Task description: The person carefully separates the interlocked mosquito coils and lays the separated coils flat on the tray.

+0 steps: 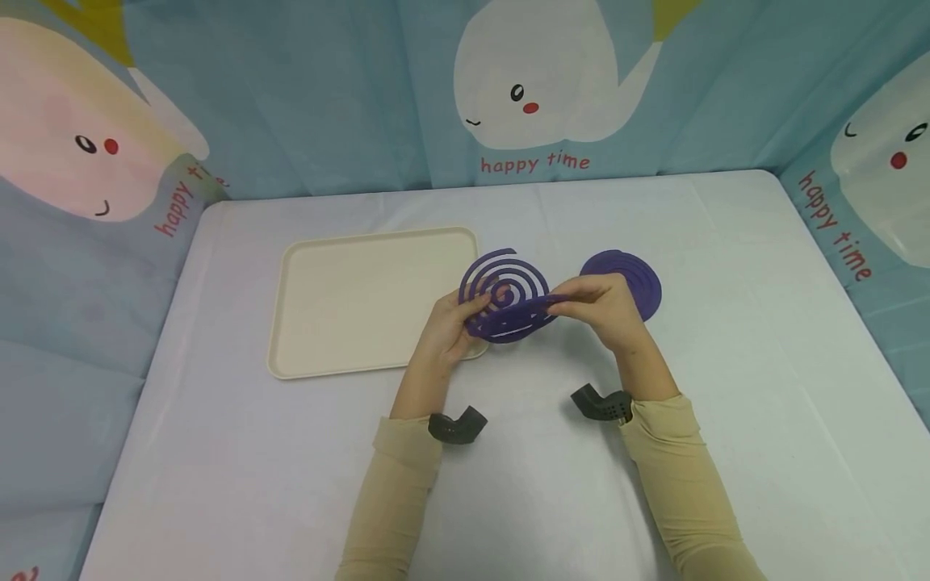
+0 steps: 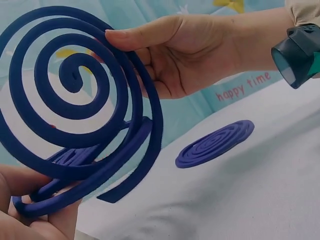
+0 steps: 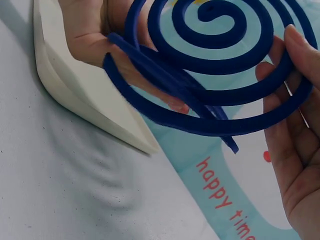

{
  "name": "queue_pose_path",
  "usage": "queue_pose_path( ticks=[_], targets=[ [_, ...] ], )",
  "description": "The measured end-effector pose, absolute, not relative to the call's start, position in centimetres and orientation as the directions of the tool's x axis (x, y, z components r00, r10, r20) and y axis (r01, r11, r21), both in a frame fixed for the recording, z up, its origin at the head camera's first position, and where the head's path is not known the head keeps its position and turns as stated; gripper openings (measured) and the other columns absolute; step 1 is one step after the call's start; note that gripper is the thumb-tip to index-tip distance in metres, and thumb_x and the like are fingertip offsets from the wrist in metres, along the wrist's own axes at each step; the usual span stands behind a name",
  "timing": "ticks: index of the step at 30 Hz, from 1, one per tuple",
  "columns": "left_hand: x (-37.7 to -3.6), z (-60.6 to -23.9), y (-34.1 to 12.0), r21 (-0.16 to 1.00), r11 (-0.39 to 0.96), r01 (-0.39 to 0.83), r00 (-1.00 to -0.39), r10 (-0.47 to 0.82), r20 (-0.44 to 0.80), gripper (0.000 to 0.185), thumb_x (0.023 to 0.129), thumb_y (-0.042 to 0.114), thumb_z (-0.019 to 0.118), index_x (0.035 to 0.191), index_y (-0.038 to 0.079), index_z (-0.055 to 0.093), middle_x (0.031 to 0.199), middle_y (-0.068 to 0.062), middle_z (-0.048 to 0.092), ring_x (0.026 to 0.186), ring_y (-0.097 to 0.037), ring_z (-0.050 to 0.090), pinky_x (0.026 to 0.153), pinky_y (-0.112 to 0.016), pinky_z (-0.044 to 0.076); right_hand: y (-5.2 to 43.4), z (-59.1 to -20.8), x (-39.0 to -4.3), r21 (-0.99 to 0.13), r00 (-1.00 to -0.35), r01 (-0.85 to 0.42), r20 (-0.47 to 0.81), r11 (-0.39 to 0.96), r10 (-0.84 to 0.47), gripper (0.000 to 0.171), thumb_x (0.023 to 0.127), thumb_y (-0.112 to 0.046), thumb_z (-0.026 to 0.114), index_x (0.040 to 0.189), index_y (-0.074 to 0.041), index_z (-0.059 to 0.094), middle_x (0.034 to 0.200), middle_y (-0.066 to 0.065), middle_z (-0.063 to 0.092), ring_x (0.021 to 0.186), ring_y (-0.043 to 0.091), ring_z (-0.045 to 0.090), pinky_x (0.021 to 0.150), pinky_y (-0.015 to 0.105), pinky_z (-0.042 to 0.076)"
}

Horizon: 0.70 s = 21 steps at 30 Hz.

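Observation:
I hold two interlocked purple spiral coils above the table. One coil stands tilted up; my right hand pinches its right rim, thumb on the outer ring. The other coil lies flatter beneath it, gripped at its left side by my left hand. In the right wrist view the raised coil spreads from the lower coil, with my left hand's fingers behind. The two coils still meet at the right side.
A third purple coil disc lies flat on the white tablecloth behind my right hand, also in the left wrist view as a coil disc. A cream tray sits left of my hands. Cartoon-print curtains wall in the table.

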<state>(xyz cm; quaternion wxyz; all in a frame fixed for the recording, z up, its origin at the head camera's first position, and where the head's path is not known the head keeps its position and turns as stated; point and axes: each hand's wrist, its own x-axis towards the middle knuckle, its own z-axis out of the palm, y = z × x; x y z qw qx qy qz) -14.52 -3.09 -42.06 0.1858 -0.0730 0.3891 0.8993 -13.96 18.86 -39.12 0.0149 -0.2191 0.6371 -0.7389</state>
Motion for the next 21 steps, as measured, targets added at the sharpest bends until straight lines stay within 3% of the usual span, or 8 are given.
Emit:
queue_pose_path(
  ticks=[5, 8, 11, 17, 21],
  targets=[
    [-14.53, -41.92, -3.17, 0.662, -0.636, -0.396, -0.917, 0.234, -0.323, 0.017, 0.094, -0.007, 0.047, 0.109, -0.004, 0.053, 0.091, -0.007, 0.066, 0.082, -0.014, 0.067, 0.077, -0.022, 0.054, 19.01, -39.34, -14.23, -0.905, -0.837, -0.352, 0.418, -0.238, -0.353, 0.024, 0.076, 0.017, 0.066, 0.085, -0.003, 0.075, 0.088, 0.006, 0.072, 0.086, 0.019, 0.067, 0.076, 0.027, 0.055],
    [-14.53, -41.82, -3.19, 0.632, -0.669, -0.392, -0.915, 0.215, -0.34, 0.018, 0.094, -0.006, 0.046, 0.112, -0.003, 0.051, 0.094, -0.007, 0.066, 0.085, -0.015, 0.066, 0.08, -0.024, 0.054, 19.08, -39.52, -14.45, -0.876, -0.784, -0.4, 0.479, -0.269, -0.394, 0.011, 0.08, 0.006, 0.069, 0.089, 0.001, 0.074, 0.094, 0.008, 0.072, 0.094, 0.023, 0.064, 0.084, 0.031, 0.052],
    [-14.61, -41.86, -3.24, 0.598, -0.707, -0.378, -0.916, 0.193, -0.351, 0.017, 0.095, -0.006, 0.046, 0.111, -0.003, 0.051, 0.094, -0.008, 0.066, 0.085, -0.016, 0.067, 0.082, -0.024, 0.053, 19.06, -39.69, -14.61, -0.858, -0.749, -0.427, 0.513, -0.285, -0.42, 0.011, 0.081, -0.003, 0.071, 0.09, 0.002, 0.073, 0.097, 0.007, 0.071, 0.097, 0.024, 0.063, 0.088, 0.033, 0.049],
    [-14.82, -41.99, -3.44, 0.553, -0.759, -0.344, -0.919, 0.151, -0.365, 0.014, 0.094, -0.006, 0.046, 0.106, 0.0, 0.051, 0.094, -0.007, 0.064, 0.084, -0.015, 0.065, 0.083, -0.023, 0.053, 18.66, -39.6, -14.55, -0.835, -0.698, -0.474, 0.55, -0.28, -0.459, 0.008, 0.082, -0.003, 0.07, 0.088, 0.0, 0.074, 0.095, 0.006, 0.072, 0.095, 0.023, 0.062, 0.089, 0.034, 0.047],
    [-14.88, -42.0, -3.61, 0.589, -0.759, -0.278, -0.938, 0.084, -0.335, 0.018, 0.094, -0.005, 0.047, 0.11, 0.002, 0.05, 0.097, -0.006, 0.064, 0.088, -0.015, 0.065, 0.086, -0.024, 0.052, 18.13, -39.07, -14.25, -0.806, -0.685, -0.515, 0.591, -0.292, -0.425, 0.007, 0.081, -0.003, 0.071, 0.086, 0.002, 0.073, 0.091, 0.006, 0.072, 0.089, 0.022, 0.064, 0.083, 0.032, 0.05]
  ],
)
